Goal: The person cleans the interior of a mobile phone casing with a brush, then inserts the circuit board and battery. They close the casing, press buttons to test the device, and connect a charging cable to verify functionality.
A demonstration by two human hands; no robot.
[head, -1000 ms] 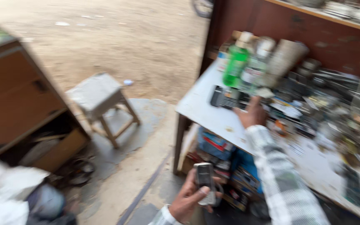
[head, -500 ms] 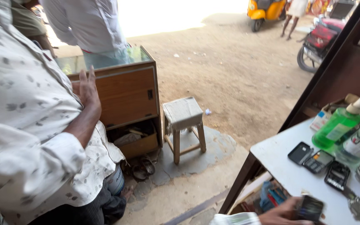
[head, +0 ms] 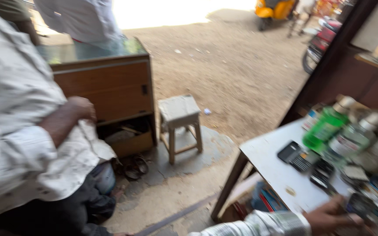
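A table (head: pixel 272 166) stands at right, with bottles (head: pixel 329 126) at its back and phones (head: pixel 305 159) before them. A stool (head: pixel 179 114) sits left of the table. Further left, a cabinet (head: pixel 106 87) stands behind a seated person (head: pixel 27 144).

Just beyond the hand (head: pixel 329 215), the white tabletop (head: pixel 270 159) is crowded: dark phones (head: pixel 300 157) lie flat ahead of it, and a green bottle (head: pixel 324 129) and a clear bottle (head: pixel 351 140) stand upright farther on, blocking reach. Left of the hand, a bare strip of tabletop lies open to the edge.
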